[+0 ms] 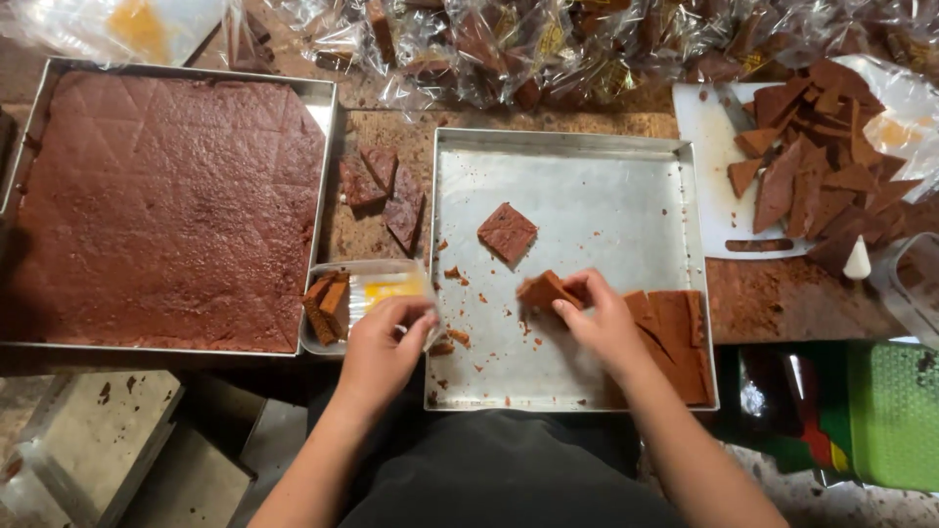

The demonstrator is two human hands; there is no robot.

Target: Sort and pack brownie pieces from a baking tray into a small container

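Now a brown cake piece (544, 290) sits pinched in the right hand (602, 323) over the tray (587, 166), seemingly mid-packing, while left hand (377, 347) fingers grip the clear box (377, 286), whose opening likely needs steadying.

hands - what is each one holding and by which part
Right hand pinches a brown cake piece by its right edge. Left hand grips the clear container at its near right rim.
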